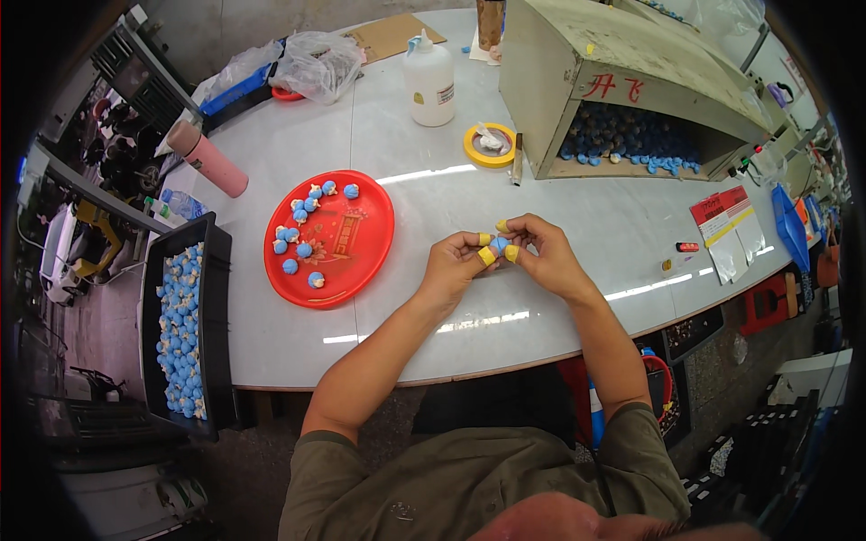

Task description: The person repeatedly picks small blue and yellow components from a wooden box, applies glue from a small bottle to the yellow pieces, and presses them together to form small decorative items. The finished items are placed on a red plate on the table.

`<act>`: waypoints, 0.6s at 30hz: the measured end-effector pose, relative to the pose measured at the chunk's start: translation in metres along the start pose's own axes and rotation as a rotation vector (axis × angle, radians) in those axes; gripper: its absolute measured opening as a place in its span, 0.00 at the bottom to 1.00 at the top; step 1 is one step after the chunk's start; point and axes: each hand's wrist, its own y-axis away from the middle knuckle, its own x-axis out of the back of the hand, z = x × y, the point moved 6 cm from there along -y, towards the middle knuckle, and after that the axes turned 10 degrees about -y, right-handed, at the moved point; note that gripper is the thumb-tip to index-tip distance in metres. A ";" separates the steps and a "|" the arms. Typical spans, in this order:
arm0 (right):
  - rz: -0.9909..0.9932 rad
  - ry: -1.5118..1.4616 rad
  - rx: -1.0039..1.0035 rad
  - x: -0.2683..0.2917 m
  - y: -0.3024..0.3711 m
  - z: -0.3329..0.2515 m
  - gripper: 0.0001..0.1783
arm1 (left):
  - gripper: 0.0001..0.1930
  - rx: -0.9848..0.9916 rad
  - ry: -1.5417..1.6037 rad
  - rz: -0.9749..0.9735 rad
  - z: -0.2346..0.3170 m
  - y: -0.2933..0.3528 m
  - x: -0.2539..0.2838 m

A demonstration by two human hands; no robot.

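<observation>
Between the fingertips of both hands is a small round blue piece [499, 244], held just above the white tabletop. My left hand [454, 263] pinches it from the left side. From the right, my right hand [541, 252] grips it with thumb and finger. Yellow tape wraps several of my fingertips. Left of my hands lies a red round plate [338, 284], with several blue balls [305, 250] that have pale pointed bits on them. The fingers cover part of the held piece, so its details are hard to make out.
A black bin [219, 316] full of similar blue pieces stands at the left edge. Behind are a pink bottle [216, 162], a white squeeze bottle [431, 86] and a yellow tape roll [489, 162]. An open-fronted box [622, 77] at the back right holds blue parts.
</observation>
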 end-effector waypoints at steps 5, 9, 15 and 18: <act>0.018 0.066 0.015 -0.003 0.001 -0.002 0.20 | 0.12 0.019 -0.013 0.027 0.000 0.000 0.000; 0.039 0.123 0.047 -0.006 0.001 -0.006 0.19 | 0.12 0.036 -0.035 0.037 -0.002 -0.001 0.002; 0.049 0.114 0.046 -0.007 0.002 -0.003 0.19 | 0.12 0.109 0.032 0.040 -0.006 -0.001 0.005; 0.065 0.069 0.030 -0.006 0.002 0.003 0.19 | 0.12 0.119 0.044 0.055 -0.008 -0.004 0.007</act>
